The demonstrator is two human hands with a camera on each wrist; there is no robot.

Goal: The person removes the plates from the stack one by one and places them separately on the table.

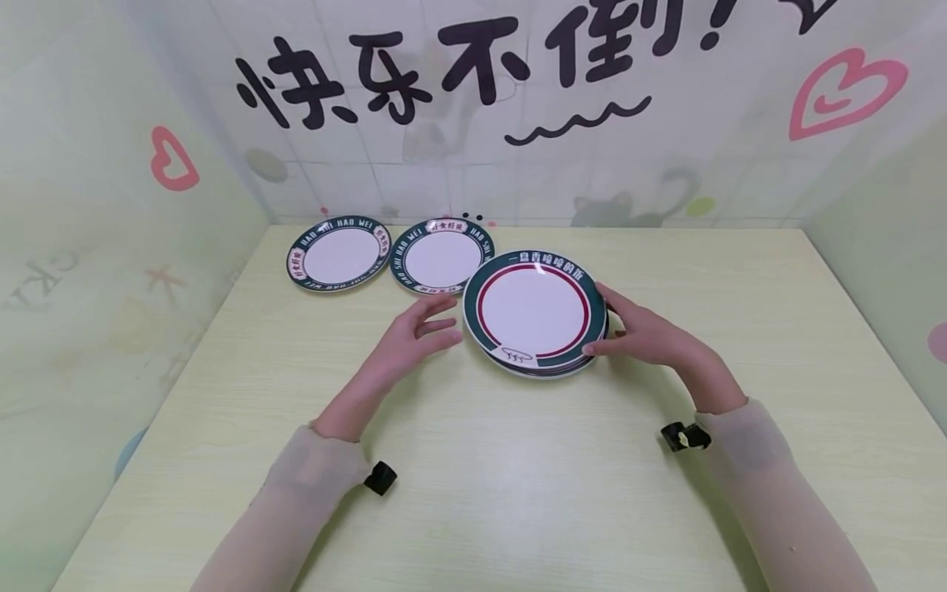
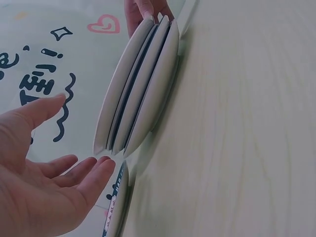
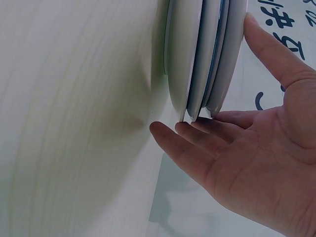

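Observation:
A stack of several large round plates [image 1: 533,308] sits on the table; the top one has a white centre, a red ring and a dark green rim. At its right edge, my right hand [image 1: 639,329] touches the rims with extended fingers, the thumb against the top plate [image 3: 233,54]. My left hand [image 1: 414,337] is beside the stack's left edge. Its fingers are spread, and the left wrist view shows a gap between them and the stacked plates [image 2: 140,89].
Two smaller green-rimmed plates lie flat near the back wall: one plate [image 1: 340,253] farther left, another plate [image 1: 442,256] beside the stack. The pale wooden table [image 1: 518,485] meets printed walls at the back and both sides.

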